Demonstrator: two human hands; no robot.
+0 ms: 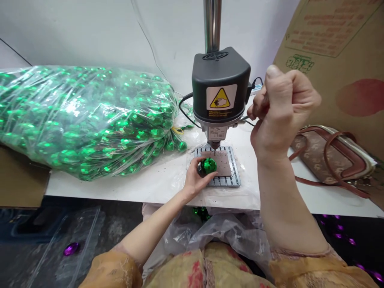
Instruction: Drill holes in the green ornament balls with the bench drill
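Observation:
My left hand [196, 175] is closed around a shiny green faceted ball [209, 165], thumb on the near side and fingers on the far side. It rests over the grooved metal base plate [235, 176], on which a flat brownish board [225, 163] lies. Right above the ball is the chuck [215, 145] of a small black bench drill press [221, 86] with a yellow warning label. Raised at the drill's right side, my right hand [283, 106] is curled in a fist around its feed lever [246, 121]; most of the lever is hidden by the hand.
A large clear bag [90, 120] of green shiny balls lies left on the white table [126, 188]. To the right are a brown handbag [333, 156] and a large cardboard box [336, 72]. Dark shavings dot the tabletop near the base. A purple ball [71, 249] lies below left.

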